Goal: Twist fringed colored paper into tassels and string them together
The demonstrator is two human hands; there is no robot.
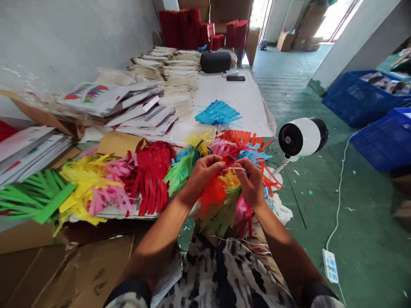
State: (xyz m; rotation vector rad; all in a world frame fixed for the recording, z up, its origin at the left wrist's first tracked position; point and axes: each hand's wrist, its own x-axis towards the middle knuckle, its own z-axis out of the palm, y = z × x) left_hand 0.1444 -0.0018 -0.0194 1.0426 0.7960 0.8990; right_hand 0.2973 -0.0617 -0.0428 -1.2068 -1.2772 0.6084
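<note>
My left hand (205, 171) and my right hand (249, 182) are both closed in a pinch on a thin white string (236, 169) stretched between them. Below the hands hangs a bunch of fringed paper tassels (221, 201) in orange, yellow, green and pink, strung on that string over my lap. Just behind the hands lie more fringed paper pieces: green (180, 171), light pink (221, 147) and orange (244, 137).
Piles of cut fringe paper lie on the table to the left: green (35, 196), yellow (83, 179), pink (112, 188), red (154, 171). A blue pile (217, 113) lies farther back. A white fan (302, 137) stands at the right; blue crates (362, 92) sit on the green floor.
</note>
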